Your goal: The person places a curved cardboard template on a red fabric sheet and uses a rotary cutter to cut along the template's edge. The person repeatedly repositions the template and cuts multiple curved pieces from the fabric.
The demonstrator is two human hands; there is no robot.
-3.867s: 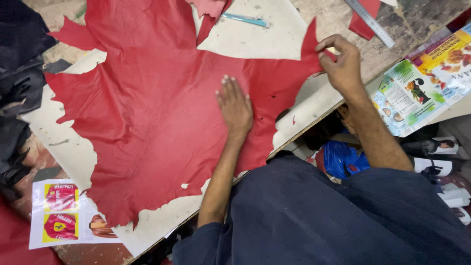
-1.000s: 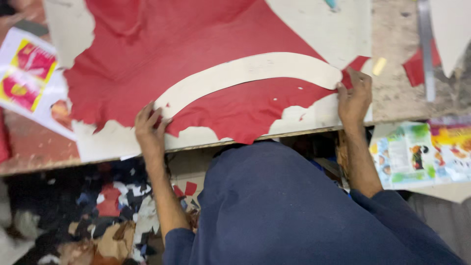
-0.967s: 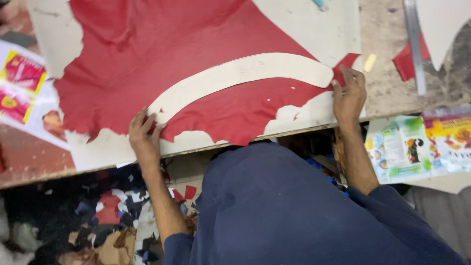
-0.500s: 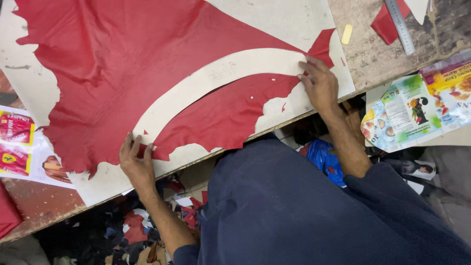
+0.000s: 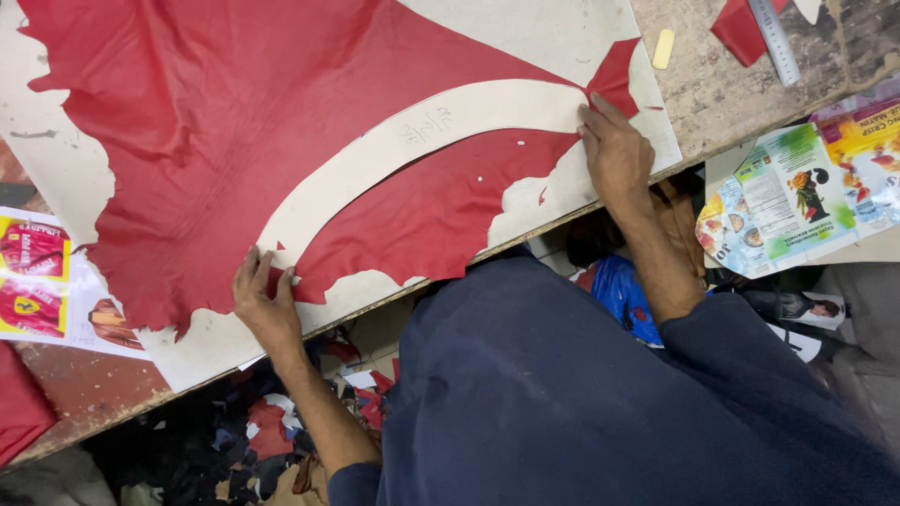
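Observation:
A large red leather hide (image 5: pixel 234 122) lies spread on a pale board (image 5: pixel 525 28) on the worktable. A long curved cream paper pattern (image 5: pixel 403 145) arcs across the hide. My left hand (image 5: pixel 265 305) presses flat on the pattern's lower left end, near the table's front edge. At the pattern's upper right end, my right hand (image 5: pixel 614 155) presses down, fingers together beside a pointed red flap of the hide. Neither hand grips anything.
A metal ruler (image 5: pixel 774 39), a red scrap (image 5: pixel 741 26) and a small yellow chalk piece (image 5: pixel 663 49) lie at the upper right. Printed colourful sheets lie at the right (image 5: pixel 797 192) and left (image 5: pixel 37 286). Leather scraps (image 5: pixel 262 431) litter the floor below the edge.
Earlier my hands smoothed the bare hide; the curved pattern now lies on it. Over the last second both hands stayed on its two ends while the view shifted and tilted.

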